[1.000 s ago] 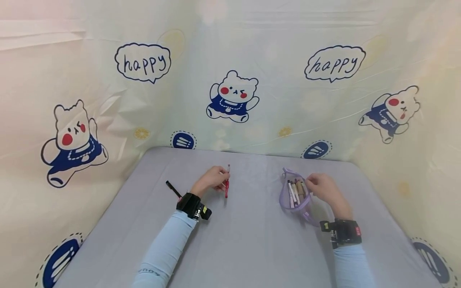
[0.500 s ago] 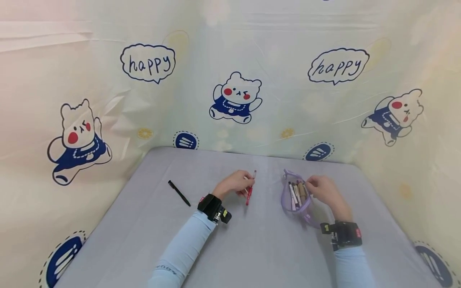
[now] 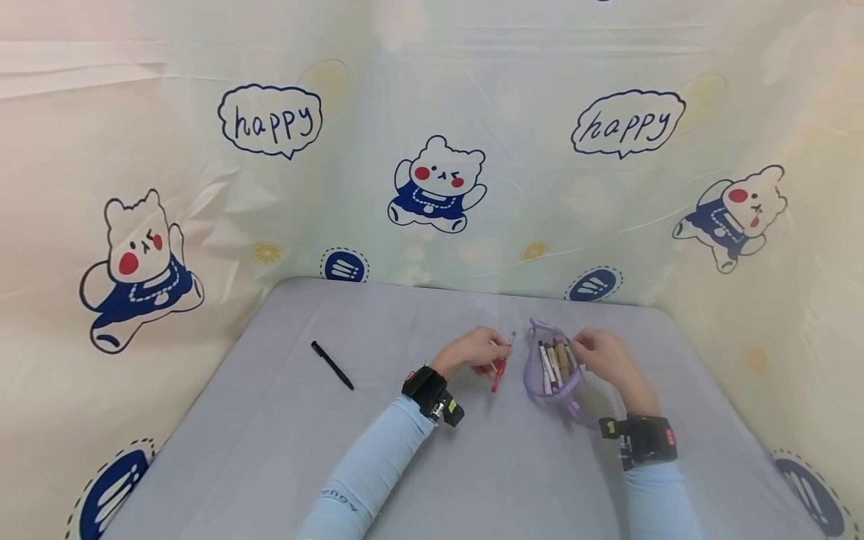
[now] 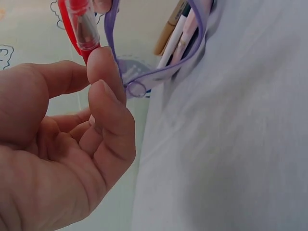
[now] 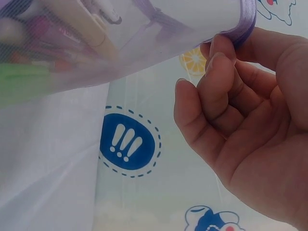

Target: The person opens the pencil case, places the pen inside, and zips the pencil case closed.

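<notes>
A red pen (image 3: 499, 373) with a clear cap end is pinched between the thumb and fingers of my left hand (image 3: 475, 351). It is held a short way left of the purple pencil case (image 3: 570, 390). That case stands unzipped, with several pens and markers (image 3: 555, 361) inside. My right hand (image 3: 603, 356) pinches the case's purple rim at its right side. In the right wrist view, the sheer mesh wall (image 5: 139, 62) shows markers behind it. The left wrist view has the red pen (image 4: 83, 26) in front of the case's opening.
A black pen (image 3: 332, 365) lies on the grey-covered table (image 3: 432, 472), left of the left forearm. Behind the table hangs a printed curtain (image 3: 337, 187) with bears and "happy" bubbles.
My left hand has carried the red pen rightwards across the table, close to the pencil case. The black pen has come into full view. My right hand stays at the rim.
</notes>
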`<state>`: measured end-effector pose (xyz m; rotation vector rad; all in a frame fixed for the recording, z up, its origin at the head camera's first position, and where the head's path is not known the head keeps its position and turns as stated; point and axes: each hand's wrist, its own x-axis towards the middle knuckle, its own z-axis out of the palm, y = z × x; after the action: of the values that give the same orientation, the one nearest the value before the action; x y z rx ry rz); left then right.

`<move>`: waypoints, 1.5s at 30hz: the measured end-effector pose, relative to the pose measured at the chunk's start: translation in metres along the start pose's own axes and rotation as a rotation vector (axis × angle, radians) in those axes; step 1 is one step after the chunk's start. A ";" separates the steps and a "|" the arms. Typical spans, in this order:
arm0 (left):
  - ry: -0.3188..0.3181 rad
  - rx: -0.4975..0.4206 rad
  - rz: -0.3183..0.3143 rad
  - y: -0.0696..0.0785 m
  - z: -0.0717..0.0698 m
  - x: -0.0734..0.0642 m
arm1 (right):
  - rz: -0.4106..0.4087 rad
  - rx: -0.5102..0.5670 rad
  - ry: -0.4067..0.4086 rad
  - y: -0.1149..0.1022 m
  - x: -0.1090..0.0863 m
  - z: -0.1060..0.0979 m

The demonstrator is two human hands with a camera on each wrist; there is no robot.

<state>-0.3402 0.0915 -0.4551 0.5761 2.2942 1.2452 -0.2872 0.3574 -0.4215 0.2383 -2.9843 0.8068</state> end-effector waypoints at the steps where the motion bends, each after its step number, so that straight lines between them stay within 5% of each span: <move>1: -0.003 0.003 0.004 0.001 0.002 0.002 | -0.005 -0.003 -0.001 0.000 0.000 -0.001; 13: -0.051 0.017 0.018 0.007 0.023 0.023 | 0.021 -0.021 -0.001 0.001 0.000 0.000; 23: 0.032 -0.050 -0.004 0.029 0.042 0.035 | 0.021 -0.031 0.006 0.003 0.000 -0.003; 34: 0.079 -0.218 -0.094 0.024 0.054 0.048 | -0.002 -0.022 0.009 0.003 0.003 -0.002; 45: 0.041 -0.438 -0.106 0.024 0.059 0.061 | -0.040 -0.041 0.031 0.002 0.004 0.001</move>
<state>-0.3516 0.1770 -0.4751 0.2698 1.9611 1.6500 -0.2916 0.3580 -0.4231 0.2800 -2.9540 0.7379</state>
